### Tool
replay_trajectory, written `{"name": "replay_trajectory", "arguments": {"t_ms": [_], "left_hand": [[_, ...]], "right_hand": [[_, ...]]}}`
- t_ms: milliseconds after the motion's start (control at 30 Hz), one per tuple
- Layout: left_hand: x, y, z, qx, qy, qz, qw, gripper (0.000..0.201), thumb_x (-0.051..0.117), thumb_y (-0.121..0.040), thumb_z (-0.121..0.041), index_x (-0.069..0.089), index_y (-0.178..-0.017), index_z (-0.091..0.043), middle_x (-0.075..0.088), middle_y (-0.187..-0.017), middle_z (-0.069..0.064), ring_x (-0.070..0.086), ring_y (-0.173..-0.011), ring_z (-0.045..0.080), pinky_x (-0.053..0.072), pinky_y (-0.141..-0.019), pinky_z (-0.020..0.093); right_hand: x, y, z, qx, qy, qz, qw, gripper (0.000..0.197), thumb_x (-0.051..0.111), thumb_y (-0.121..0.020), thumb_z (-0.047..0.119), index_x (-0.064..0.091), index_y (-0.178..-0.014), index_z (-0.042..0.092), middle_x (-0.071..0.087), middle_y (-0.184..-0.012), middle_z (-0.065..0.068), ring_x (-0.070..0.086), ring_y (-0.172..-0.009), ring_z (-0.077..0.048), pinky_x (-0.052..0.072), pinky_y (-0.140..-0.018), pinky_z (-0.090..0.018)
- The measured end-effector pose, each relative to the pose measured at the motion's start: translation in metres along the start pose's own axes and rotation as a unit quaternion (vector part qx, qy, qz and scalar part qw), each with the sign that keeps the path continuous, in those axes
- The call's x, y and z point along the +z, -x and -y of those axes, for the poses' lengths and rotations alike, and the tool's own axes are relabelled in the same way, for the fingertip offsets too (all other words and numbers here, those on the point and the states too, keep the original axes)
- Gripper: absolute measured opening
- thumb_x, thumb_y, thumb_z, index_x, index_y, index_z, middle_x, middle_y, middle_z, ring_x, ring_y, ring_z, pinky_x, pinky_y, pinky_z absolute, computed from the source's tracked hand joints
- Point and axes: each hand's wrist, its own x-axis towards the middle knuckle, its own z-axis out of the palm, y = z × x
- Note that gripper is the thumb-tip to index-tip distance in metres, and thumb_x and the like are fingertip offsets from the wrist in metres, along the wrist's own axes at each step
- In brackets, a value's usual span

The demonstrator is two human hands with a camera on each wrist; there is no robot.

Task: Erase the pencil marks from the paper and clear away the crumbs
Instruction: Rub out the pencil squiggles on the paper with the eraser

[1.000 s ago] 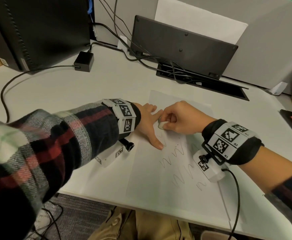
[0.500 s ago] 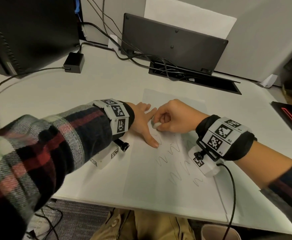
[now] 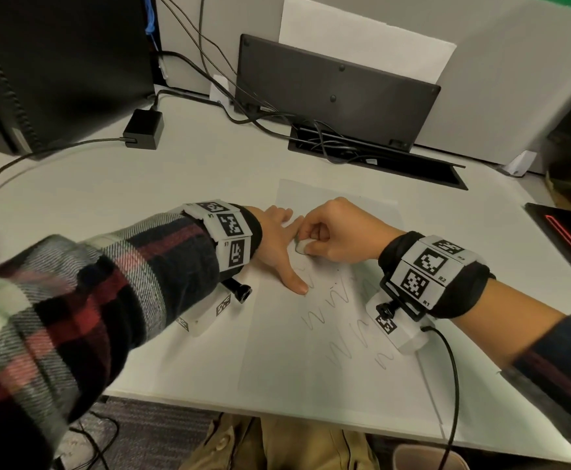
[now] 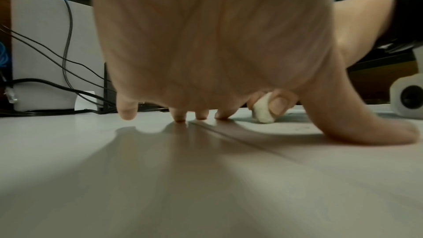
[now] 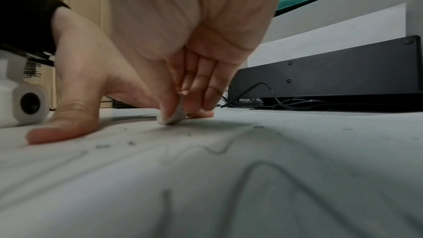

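Pinching a small white eraser (image 3: 301, 247), the right hand (image 3: 336, 232) rubs it on the paper (image 3: 287, 351) lying on the pale grey surface (image 3: 107, 184). Left hand (image 3: 277, 245) lies flat, fingers spread, pinning the sheet. Wavy pencil marks (image 3: 341, 330) sit nearer, dark crumbs (image 5: 103, 146) scattered close by. Wristband tags read "R1", "R2".

The paper (image 3: 314, 351) is the landmark. Its near half, toward the desk edge, lies bare, open for a hand to pass. On its far half the 2 hands (image 3: 277, 242) (image 3: 338, 232) meet, blocking the middle. Beyond it, cables (image 3: 328, 147) and a black panel (image 3: 338, 93) close the way. To its left the desk (image 3: 107, 184) is open up to a black adapter (image 3: 144, 129).
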Motion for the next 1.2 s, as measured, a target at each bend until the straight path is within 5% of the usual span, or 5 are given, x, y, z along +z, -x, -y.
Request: {"name": "replay_trajectory", "arguments": {"t_ms": [467, 633, 800, 1000, 1200], "left_hand": [[-0.001, 0.000, 0.000, 0.000, -0.002, 0.006, 1.000, 0.117, 0.060, -0.069, -0.072, -0.017, -0.147, -0.031, -0.020, -0.155, -0.002, -0.011, -0.144, 0.017, 0.008, -0.115, 0.040], [-0.001, -0.001, 0.001, 0.005, -0.002, 0.002, 1.000, 0.117, 0.060, -0.068, -0.072, -0.016, -0.147, -0.032, -0.018, -0.156, 0.000, -0.009, -0.144, 0.019, 0.011, -0.115, 0.041], [0.000, -0.002, 0.002, -0.004, -0.016, -0.003, 1.000, 0.116, 0.057, -0.068, -0.074, -0.016, -0.147, -0.031, -0.020, -0.156, -0.003, -0.011, -0.144, 0.016, 0.005, -0.114, 0.043], [0.000, -0.003, 0.005, 0.023, 0.007, -0.027, 0.999, 0.110, 0.060, -0.074, -0.066, -0.009, -0.149, -0.027, -0.011, -0.157, -0.001, -0.002, -0.145, 0.017, 0.010, -0.114, 0.043], [-0.005, 0.000, 0.020, 0.060, 0.143, -0.157, 0.975, 0.062, 0.065, -0.084, -0.039, 0.044, -0.137, -0.017, 0.043, -0.141, -0.001, 0.041, -0.128, 0.017, 0.031, -0.104, 0.029]], "right_hand": [[0.002, 0.004, 0.001, -0.001, -0.015, 0.034, 0.999, 0.013, 0.069, -0.080, 0.018, 0.070, -0.092, 0.014, 0.063, -0.074, 0.003, 0.052, -0.058, 0.002, 0.041, -0.057, -0.006], [0.002, -0.002, -0.001, 0.009, 0.010, -0.010, 1.000, 0.010, 0.066, -0.082, 0.017, 0.070, -0.089, 0.010, 0.062, -0.070, 0.002, 0.052, -0.060, -0.005, 0.043, -0.062, -0.018], [0.003, 0.006, 0.001, -0.006, -0.036, 0.049, 0.998, 0.013, 0.071, -0.078, 0.016, 0.072, -0.091, 0.013, 0.063, -0.072, 0.004, 0.052, -0.057, 0.004, 0.041, -0.058, -0.007], [-0.001, -0.001, -0.007, 0.024, -0.012, -0.097, 0.995, 0.019, 0.065, -0.085, 0.023, 0.068, -0.099, 0.011, 0.065, -0.089, -0.003, 0.052, -0.069, -0.006, 0.039, -0.063, -0.010], [-0.002, 0.002, -0.006, 0.038, -0.049, -0.085, 0.994, 0.019, 0.070, -0.080, 0.023, 0.069, -0.094, 0.010, 0.062, -0.079, 0.004, 0.055, -0.063, 0.002, 0.041, -0.061, -0.003]]}}
